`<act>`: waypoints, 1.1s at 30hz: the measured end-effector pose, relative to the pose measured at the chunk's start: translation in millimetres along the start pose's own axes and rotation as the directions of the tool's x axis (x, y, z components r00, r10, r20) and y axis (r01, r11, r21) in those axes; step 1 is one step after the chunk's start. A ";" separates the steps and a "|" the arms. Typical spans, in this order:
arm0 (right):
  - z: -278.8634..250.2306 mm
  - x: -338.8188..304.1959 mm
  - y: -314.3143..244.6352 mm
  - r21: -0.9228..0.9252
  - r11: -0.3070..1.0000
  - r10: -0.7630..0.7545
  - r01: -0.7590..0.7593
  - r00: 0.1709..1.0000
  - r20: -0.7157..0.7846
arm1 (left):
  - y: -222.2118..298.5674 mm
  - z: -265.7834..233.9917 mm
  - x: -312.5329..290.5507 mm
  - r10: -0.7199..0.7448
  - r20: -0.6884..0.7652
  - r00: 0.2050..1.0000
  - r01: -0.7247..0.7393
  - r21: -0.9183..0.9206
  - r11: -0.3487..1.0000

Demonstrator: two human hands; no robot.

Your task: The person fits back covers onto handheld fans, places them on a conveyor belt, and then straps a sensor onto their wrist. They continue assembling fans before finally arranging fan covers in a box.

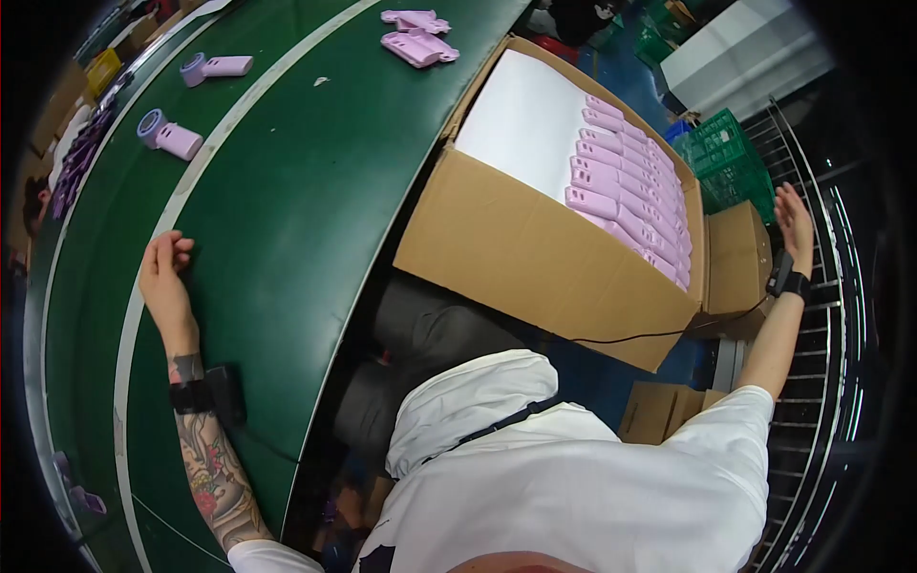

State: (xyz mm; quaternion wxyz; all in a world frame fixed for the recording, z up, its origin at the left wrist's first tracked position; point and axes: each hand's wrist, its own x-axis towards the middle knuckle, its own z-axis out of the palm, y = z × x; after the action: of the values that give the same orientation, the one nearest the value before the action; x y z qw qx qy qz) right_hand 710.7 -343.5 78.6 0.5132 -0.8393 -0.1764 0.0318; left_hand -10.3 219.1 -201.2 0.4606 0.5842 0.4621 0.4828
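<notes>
My left hand [165, 274] hangs over the green work surface [287, 181], fingers loosely bent, with nothing visible in it. Nearest to it lies a lilac handheld fan body [178, 140] with a round ring head; a second fan body [227, 66] lies farther off. My right hand [795, 227] is out at the far right, fingers stretched and holding nothing, beside a metal rail. Between my arms stands an open cardboard box [535, 272], tilted in view. Rows of lilac fan shells [630, 181] fill its right part, next to a white sheet [521, 124].
Several loose lilac shells [418, 46] lie at the far edge of the green surface. Behind the box are green crates [726, 158] and another carton [735, 253]. A metal rack [812, 382] runs down the right side. A thin black cable [621, 339] crosses the box front toward my right wrist.
</notes>
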 end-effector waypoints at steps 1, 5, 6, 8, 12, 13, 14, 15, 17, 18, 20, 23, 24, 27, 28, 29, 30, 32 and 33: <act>-14.0 10.3 -4.9 -0.004 1.000 -0.026 0.025 0.999 -0.041 | -2.7 -3.6 2.3 0.001 0.001 1.000 -0.001 0.009 1.000; 47.8 29.5 -45.8 -0.144 0.971 -0.183 0.193 0.980 0.076 | -0.5 -8.2 5.9 0.021 0.008 1.000 -0.021 0.053 0.998; 86.9 35.2 -56.9 -0.158 0.962 -0.198 0.221 0.969 0.146 | 0.8 -11.0 5.5 0.023 -0.003 1.000 -0.022 0.075 0.997; 172.8 31.8 -63.4 -0.284 0.898 -0.252 0.337 0.921 0.296 | -1.4 -14.6 5.8 0.031 -0.007 0.999 -0.030 0.089 0.996; 291.0 88.9 11.0 -0.485 0.583 -0.344 0.652 0.738 0.580 | -2.2 -11.2 7.7 0.010 -0.022 1.000 -0.008 0.053 0.999; 308.8 106.6 34.8 -0.504 0.614 -0.252 0.607 0.756 0.604 | -3.7 -7.5 5.5 0.000 -0.023 1.000 0.001 0.053 0.999; 325.3 120.6 51.2 -0.519 0.644 -0.161 0.562 0.763 0.626 | -2.8 -4.8 4.8 -0.005 -0.027 1.000 0.007 0.059 0.998; 332.2 133.2 66.7 -0.515 0.645 -0.168 0.565 0.762 0.625 | -2.6 -0.7 5.6 -0.012 -0.029 1.000 0.014 0.064 0.998; 352.9 145.0 94.9 -0.566 0.508 -0.193 0.649 0.727 0.659 | -4.8 1.0 8.7 -0.020 -0.039 0.999 0.023 0.081 0.996; 356.3 149.9 105.3 -0.591 0.434 -0.197 0.681 0.711 0.675 | -6.0 2.8 11.3 -0.032 -0.036 0.999 0.035 0.088 0.995; 371.5 153.4 107.7 -0.581 0.523 -0.094 0.623 0.720 0.688 | 0.7 3.9 15.6 -0.045 -0.045 0.998 0.050 0.119 0.992; 380.9 160.4 90.5 -0.589 0.659 0.116 0.467 0.711 0.693 | 26.4 10.7 22.3 -0.164 0.076 0.984 0.143 0.224 0.964; 382.9 163.1 80.2 -0.635 0.605 0.142 0.481 0.719 0.680 | 36.8 19.9 22.4 -0.162 0.074 0.984 0.141 0.234 0.962; 400.0 171.4 64.5 -0.728 0.462 0.204 0.506 0.738 0.643 | 49.4 75.5 26.6 -0.111 0.246 0.963 0.041 0.272 0.961; 396.8 176.3 66.7 -0.723 0.436 0.193 0.536 0.729 0.657 | 60.4 101.0 25.0 -0.109 0.255 0.961 0.037 0.272 0.961; 396.7 180.4 68.6 -0.711 0.414 0.179 0.568 0.715 0.676 | 75.5 126.6 20.5 -0.097 0.354 0.930 -0.006 0.281 0.960; 396.2 183.6 70.8 -0.699 0.390 0.166 0.600 0.700 0.694 | 88.4 153.2 14.2 -0.088 0.449 0.889 -0.048 0.283 0.958; 392.9 188.0 76.8 -0.668 0.450 0.157 0.592 0.684 0.712 | 110.0 210.4 -4.1 -0.016 0.588 0.808 -0.150 0.232 0.961; 385.6 189.5 82.1 -0.644 0.498 0.153 0.581 0.672 0.724 | 119.2 241.5 -13.4 0.037 0.671 0.740 -0.264 0.241 0.934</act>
State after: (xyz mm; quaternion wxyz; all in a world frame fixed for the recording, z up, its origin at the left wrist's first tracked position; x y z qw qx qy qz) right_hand 819.2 12.9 -150.6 -0.0685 -0.8631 -0.4634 0.1887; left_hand 238.7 166.0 -112.2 0.4509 0.8186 0.2933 0.2013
